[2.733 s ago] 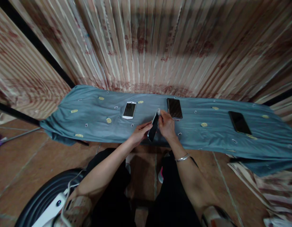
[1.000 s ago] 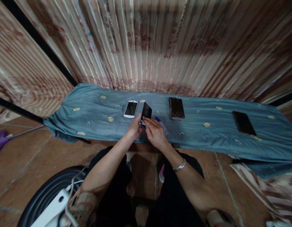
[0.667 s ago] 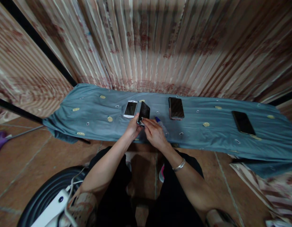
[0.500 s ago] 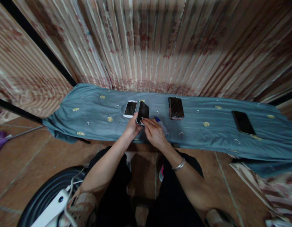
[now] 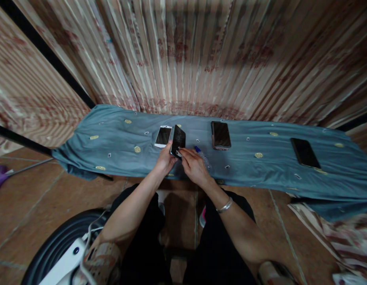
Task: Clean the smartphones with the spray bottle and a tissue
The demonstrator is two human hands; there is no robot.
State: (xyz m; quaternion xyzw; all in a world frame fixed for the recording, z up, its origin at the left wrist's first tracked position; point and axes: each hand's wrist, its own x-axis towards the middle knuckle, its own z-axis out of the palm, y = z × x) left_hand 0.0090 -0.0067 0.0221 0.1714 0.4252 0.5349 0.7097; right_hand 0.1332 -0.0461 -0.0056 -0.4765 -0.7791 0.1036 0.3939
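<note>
A black phone (image 5: 178, 139) is tilted up on the blue-grey cloth (image 5: 118, 146), right beside a white phone (image 5: 163, 136) lying flat. My left hand (image 5: 165, 161) grips the black phone's lower edge. My right hand (image 5: 194, 166) pinches its bottom corner with the fingertips; a silver bangle sits on that wrist. A small clear bottle with a blue cap (image 5: 201, 155) lies on the cloth just past my right hand.
Two more dark phones lie flat on the cloth, one in the middle (image 5: 220, 135) and one far right (image 5: 305, 152). A striped curtain (image 5: 201, 55) hangs behind. A black tyre (image 5: 55, 245) is at lower left on the tiled floor.
Both hands carried the black phone left, from near the middle dark phone to beside the white one. The blue-capped bottle now lies on the cloth. Over the last second the hands barely moved.
</note>
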